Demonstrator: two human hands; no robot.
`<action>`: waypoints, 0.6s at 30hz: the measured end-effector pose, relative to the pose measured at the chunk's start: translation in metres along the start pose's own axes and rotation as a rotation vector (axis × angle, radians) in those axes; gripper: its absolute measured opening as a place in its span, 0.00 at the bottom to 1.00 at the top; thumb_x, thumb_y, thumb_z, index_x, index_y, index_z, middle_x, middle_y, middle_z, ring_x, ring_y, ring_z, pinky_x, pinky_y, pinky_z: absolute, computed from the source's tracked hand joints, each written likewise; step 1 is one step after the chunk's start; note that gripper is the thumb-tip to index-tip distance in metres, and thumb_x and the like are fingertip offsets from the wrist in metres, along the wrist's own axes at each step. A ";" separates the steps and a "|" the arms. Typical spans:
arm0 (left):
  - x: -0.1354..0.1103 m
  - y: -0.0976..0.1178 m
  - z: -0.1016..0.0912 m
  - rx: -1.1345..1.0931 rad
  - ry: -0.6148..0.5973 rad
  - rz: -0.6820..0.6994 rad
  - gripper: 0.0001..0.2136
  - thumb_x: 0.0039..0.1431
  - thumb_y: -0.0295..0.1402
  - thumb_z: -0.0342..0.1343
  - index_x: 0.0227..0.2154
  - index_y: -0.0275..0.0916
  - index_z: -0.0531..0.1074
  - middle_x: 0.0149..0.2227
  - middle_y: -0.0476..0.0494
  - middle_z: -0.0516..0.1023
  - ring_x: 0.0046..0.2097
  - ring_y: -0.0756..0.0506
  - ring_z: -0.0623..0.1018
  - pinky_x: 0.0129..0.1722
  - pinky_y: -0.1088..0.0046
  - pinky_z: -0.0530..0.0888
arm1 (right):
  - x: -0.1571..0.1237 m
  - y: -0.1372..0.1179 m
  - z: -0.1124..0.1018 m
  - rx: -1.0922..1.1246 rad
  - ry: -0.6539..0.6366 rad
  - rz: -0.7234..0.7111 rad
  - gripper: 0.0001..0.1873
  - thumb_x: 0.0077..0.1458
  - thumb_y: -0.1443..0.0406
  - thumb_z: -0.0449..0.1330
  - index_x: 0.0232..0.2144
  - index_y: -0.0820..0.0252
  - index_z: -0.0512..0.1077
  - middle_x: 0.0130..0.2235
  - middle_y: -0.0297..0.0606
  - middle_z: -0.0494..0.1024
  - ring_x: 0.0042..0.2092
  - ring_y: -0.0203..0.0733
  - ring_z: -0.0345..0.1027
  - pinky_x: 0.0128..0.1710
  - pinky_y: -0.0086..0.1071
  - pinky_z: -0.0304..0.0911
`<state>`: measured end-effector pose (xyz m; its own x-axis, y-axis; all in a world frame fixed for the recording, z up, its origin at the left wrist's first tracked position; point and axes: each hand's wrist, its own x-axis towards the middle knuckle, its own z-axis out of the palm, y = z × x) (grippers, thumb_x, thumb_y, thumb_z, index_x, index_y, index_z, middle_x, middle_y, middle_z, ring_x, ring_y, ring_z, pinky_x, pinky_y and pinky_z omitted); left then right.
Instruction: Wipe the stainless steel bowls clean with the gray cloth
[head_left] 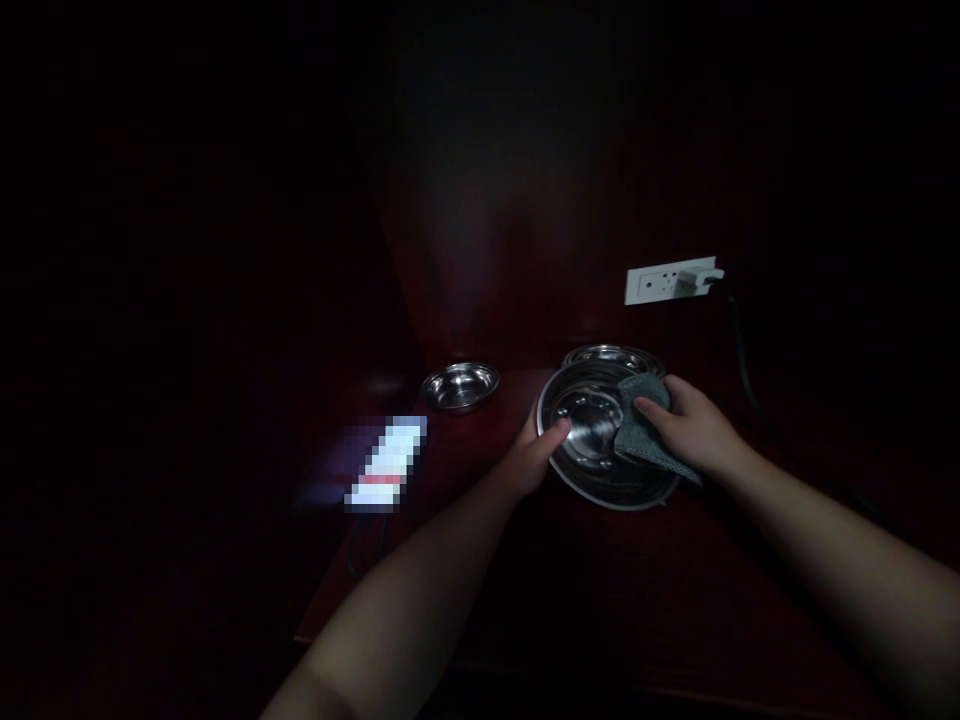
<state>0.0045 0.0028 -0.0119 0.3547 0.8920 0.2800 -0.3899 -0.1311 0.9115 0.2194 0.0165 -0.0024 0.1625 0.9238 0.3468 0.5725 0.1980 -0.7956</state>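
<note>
A shiny steel plate [592, 440] is tilted up toward me above a dark red wooden table [600, 600]. My left hand [534, 455] grips its left rim, thumb lying over the inner face. My right hand [694, 425] presses a grey cloth [641, 430] against the plate's right half, fingers closed on the cloth. Behind the held plate the rim of another steel plate [611, 353] shows on the table.
A small steel bowl [460, 386] sits at the back left of the table. A lit phone screen [388, 463] lies to its left front. On the back wall is a white socket [660, 283] with a plug and a dark cable running down. The room is very dark.
</note>
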 end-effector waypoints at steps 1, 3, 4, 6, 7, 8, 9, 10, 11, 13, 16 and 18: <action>0.000 0.000 0.000 0.007 -0.006 0.008 0.32 0.48 0.44 0.61 0.56 0.41 0.62 0.57 0.38 0.67 0.59 0.36 0.66 0.58 0.57 0.60 | 0.000 0.000 0.000 0.014 -0.003 0.008 0.10 0.51 0.58 0.57 0.34 0.56 0.66 0.33 0.39 0.76 0.32 0.44 0.70 0.30 0.37 0.66; -0.001 0.000 -0.001 0.016 -0.019 0.031 0.33 0.48 0.46 0.61 0.57 0.41 0.61 0.58 0.38 0.67 0.60 0.36 0.65 0.58 0.58 0.60 | 0.000 0.000 0.001 0.039 -0.007 0.028 0.09 0.51 0.58 0.56 0.34 0.56 0.66 0.31 0.38 0.75 0.31 0.44 0.70 0.28 0.36 0.66; -0.001 -0.001 -0.001 0.017 -0.024 0.046 0.34 0.48 0.47 0.61 0.57 0.41 0.61 0.58 0.38 0.67 0.60 0.36 0.64 0.59 0.58 0.59 | 0.000 0.000 0.001 0.053 -0.009 0.039 0.09 0.51 0.58 0.56 0.33 0.55 0.66 0.31 0.37 0.75 0.30 0.43 0.70 0.27 0.35 0.65; -0.001 -0.002 -0.002 0.010 -0.032 0.076 0.34 0.48 0.46 0.61 0.57 0.42 0.60 0.58 0.38 0.67 0.60 0.36 0.64 0.59 0.59 0.59 | 0.000 -0.001 0.001 0.080 -0.013 0.058 0.09 0.51 0.58 0.56 0.33 0.55 0.65 0.30 0.36 0.75 0.29 0.43 0.69 0.26 0.35 0.65; -0.001 -0.002 -0.002 0.004 -0.035 0.086 0.34 0.48 0.46 0.61 0.58 0.42 0.60 0.58 0.38 0.67 0.60 0.37 0.64 0.59 0.58 0.59 | -0.001 -0.002 0.001 0.090 -0.014 0.066 0.08 0.51 0.58 0.56 0.33 0.55 0.65 0.30 0.36 0.74 0.29 0.43 0.69 0.26 0.35 0.65; -0.001 -0.003 -0.003 0.000 -0.039 0.090 0.34 0.48 0.45 0.61 0.58 0.43 0.60 0.58 0.38 0.67 0.60 0.36 0.64 0.59 0.58 0.58 | -0.001 -0.002 0.001 0.096 -0.013 0.072 0.08 0.51 0.58 0.57 0.33 0.55 0.65 0.30 0.36 0.74 0.29 0.43 0.69 0.26 0.35 0.65; -0.001 -0.003 -0.003 -0.004 -0.039 0.088 0.35 0.48 0.45 0.62 0.58 0.42 0.59 0.58 0.38 0.67 0.60 0.36 0.64 0.59 0.58 0.58 | -0.001 -0.003 0.001 0.095 -0.011 0.076 0.08 0.51 0.58 0.57 0.33 0.55 0.65 0.30 0.36 0.75 0.29 0.43 0.69 0.26 0.35 0.64; -0.001 -0.003 -0.003 -0.006 -0.034 0.080 0.35 0.48 0.45 0.62 0.58 0.42 0.59 0.58 0.38 0.67 0.60 0.36 0.64 0.59 0.58 0.59 | -0.001 -0.003 0.001 0.085 -0.009 0.078 0.08 0.51 0.58 0.57 0.32 0.55 0.65 0.30 0.36 0.75 0.29 0.43 0.69 0.26 0.35 0.64; -0.001 -0.004 -0.003 -0.005 -0.025 0.068 0.35 0.47 0.46 0.62 0.58 0.41 0.60 0.58 0.37 0.67 0.60 0.36 0.64 0.59 0.58 0.59 | -0.001 -0.004 0.001 0.072 -0.007 0.079 0.08 0.51 0.58 0.57 0.32 0.55 0.66 0.30 0.36 0.75 0.29 0.43 0.69 0.26 0.35 0.64; 0.000 -0.004 -0.003 -0.002 -0.001 0.043 0.35 0.46 0.47 0.62 0.57 0.41 0.61 0.58 0.37 0.67 0.60 0.35 0.65 0.58 0.58 0.60 | -0.001 -0.004 0.001 0.056 -0.007 0.077 0.09 0.51 0.58 0.57 0.33 0.56 0.66 0.30 0.37 0.75 0.29 0.43 0.70 0.26 0.35 0.65; 0.000 -0.004 -0.003 -0.008 0.005 0.040 0.35 0.46 0.47 0.63 0.56 0.41 0.62 0.57 0.37 0.68 0.59 0.36 0.65 0.58 0.59 0.60 | -0.001 -0.004 0.001 0.067 -0.014 0.077 0.10 0.51 0.57 0.56 0.34 0.56 0.66 0.31 0.37 0.76 0.29 0.44 0.70 0.27 0.36 0.65; 0.001 -0.004 -0.004 -0.011 0.005 0.051 0.34 0.46 0.47 0.62 0.56 0.41 0.62 0.57 0.37 0.68 0.59 0.36 0.65 0.58 0.59 0.60 | -0.001 -0.003 0.002 0.071 -0.019 0.075 0.10 0.52 0.58 0.56 0.34 0.56 0.66 0.31 0.37 0.76 0.30 0.44 0.70 0.28 0.36 0.66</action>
<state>0.0031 0.0056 -0.0163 0.3297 0.8867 0.3241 -0.4165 -0.1714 0.8928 0.2163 0.0151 -0.0012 0.1871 0.9427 0.2764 0.5007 0.1505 -0.8524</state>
